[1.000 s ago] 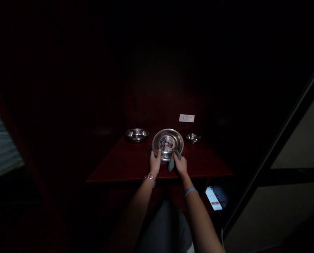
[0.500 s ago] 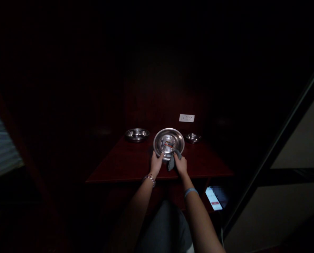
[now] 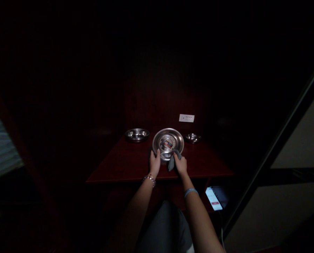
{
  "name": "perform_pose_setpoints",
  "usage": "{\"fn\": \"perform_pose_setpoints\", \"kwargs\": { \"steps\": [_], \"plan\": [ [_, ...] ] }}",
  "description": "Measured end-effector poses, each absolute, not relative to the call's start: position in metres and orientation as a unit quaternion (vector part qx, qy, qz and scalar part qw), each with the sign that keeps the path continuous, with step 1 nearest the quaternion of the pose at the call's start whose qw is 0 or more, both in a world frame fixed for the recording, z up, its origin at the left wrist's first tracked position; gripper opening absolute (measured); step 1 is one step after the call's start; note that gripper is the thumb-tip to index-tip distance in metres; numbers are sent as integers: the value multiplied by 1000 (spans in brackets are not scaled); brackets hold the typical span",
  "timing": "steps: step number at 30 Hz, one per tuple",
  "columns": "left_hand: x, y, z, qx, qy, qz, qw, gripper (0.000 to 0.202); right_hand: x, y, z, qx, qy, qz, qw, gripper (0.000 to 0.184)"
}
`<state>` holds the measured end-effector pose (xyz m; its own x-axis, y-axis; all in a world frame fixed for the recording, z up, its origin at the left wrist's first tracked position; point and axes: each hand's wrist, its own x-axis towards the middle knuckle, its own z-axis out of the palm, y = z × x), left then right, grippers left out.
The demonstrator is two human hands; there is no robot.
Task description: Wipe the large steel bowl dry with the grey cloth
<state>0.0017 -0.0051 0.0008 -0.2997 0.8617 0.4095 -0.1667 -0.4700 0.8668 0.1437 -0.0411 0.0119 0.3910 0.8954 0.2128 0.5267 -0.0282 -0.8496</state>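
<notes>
A shiny steel plate (image 3: 168, 141) is tilted up toward me over the dark red table (image 3: 125, 165). My left hand (image 3: 155, 163) grips the plate's lower left rim with the thumb on the inside. My right hand (image 3: 180, 164) holds a grey cloth (image 3: 172, 160) pressed against the plate's lower right rim. A small red and white reflection shows in the plate's middle.
A steel bowl (image 3: 137, 134) sits at the back left of the table and a smaller steel bowl (image 3: 193, 137) at the back right. A white socket panel (image 3: 186, 118) is on the dark wall behind. A lit phone (image 3: 213, 199) lies below the table's right edge.
The plate has shifted slightly left and my left thumb has slid along its rim. The right hand with the cloth stays in about the same place.
</notes>
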Motion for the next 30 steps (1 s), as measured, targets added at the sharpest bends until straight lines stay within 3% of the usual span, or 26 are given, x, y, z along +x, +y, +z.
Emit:
{"fn": "perform_pose_setpoints", "kwargs": {
  "steps": [19,30],
  "plan": [
    [0,-7,0,502,416,667,361,32,142,-45,15,-712,-530,178,425,53],
    [1,-12,3,478,393,692,371,57,141,-47,18,-701,-521,194,447,49]
  ]
}}
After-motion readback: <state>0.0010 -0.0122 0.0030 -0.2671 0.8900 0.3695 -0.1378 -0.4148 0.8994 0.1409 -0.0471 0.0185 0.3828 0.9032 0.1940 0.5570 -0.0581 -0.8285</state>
